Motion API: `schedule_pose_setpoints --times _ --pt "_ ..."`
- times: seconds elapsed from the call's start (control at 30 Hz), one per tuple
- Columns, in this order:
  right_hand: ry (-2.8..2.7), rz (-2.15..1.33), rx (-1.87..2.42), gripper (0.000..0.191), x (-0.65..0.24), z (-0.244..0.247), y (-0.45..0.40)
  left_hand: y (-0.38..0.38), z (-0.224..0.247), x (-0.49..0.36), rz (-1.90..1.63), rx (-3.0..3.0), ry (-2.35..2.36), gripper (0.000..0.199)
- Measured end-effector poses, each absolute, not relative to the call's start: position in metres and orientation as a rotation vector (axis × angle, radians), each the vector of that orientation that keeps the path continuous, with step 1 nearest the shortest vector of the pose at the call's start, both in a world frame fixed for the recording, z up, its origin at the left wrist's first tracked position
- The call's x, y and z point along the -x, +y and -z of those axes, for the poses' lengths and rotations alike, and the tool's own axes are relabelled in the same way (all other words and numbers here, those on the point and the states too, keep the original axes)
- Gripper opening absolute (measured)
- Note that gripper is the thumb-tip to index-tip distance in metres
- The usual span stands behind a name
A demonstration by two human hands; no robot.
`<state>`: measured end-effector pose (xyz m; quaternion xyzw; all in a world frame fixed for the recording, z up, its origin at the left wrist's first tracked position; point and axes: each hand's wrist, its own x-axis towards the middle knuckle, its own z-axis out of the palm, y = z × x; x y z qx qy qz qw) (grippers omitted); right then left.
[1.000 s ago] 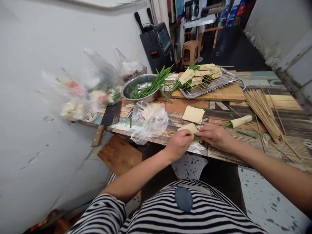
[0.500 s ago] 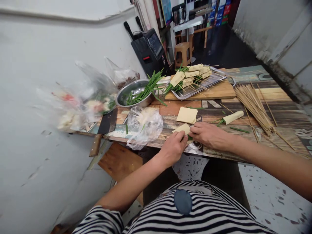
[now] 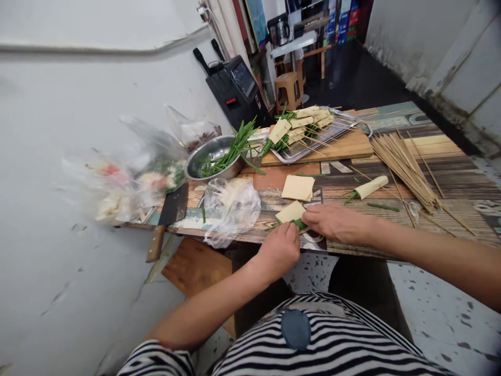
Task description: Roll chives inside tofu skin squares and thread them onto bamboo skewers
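Observation:
Close to the table's front edge lies a pale yellow tofu sheet [image 3: 290,211] with cut green chives [image 3: 299,223] across its near side. My left hand [image 3: 280,244] is closed at the sheet's near edge, its fingertips pressed on the chives. From the right, my right hand [image 3: 331,222] pinches the other end of the same chives and sheet. A stack of square tofu sheets [image 3: 297,187] sits just beyond. To the right of my right hand rests a finished-looking tofu roll [image 3: 371,187] with chives sticking out and a thin stick under it.
Bamboo skewers [image 3: 407,169] lie in a bundle at right. A metal tray [image 3: 301,155] of skewered rolls stands on a wooden board [image 3: 344,149]. At left are a steel bowl [image 3: 191,167] of chives, plastic bags [image 3: 235,209] and a cleaver [image 3: 175,202] overhanging the edge.
My left hand has drawn slightly nearer to me, showing more of the chives and sheet. The right hand stays at its end. The whole view has shifted a little.

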<state>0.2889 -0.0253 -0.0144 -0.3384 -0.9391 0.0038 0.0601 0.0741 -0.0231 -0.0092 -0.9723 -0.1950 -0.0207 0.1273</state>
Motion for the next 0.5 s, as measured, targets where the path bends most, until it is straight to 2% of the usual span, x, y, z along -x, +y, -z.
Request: schedule_pose_setpoints --times 0.1,0.33,0.5 --pt "-2.836 -0.036 1.093 0.023 -0.287 0.011 -0.026 -0.019 0.016 -0.073 0.217 2.817 -0.532 0.024" --pt "-2.803 -0.035 1.119 0.026 -0.275 0.008 -0.036 -0.002 0.023 -0.057 0.846 2.941 -0.542 0.017" --pt "-2.762 -0.223 1.165 0.025 -0.263 0.001 -0.040 -0.003 0.021 -0.044 0.959 3.065 -0.551 0.013"
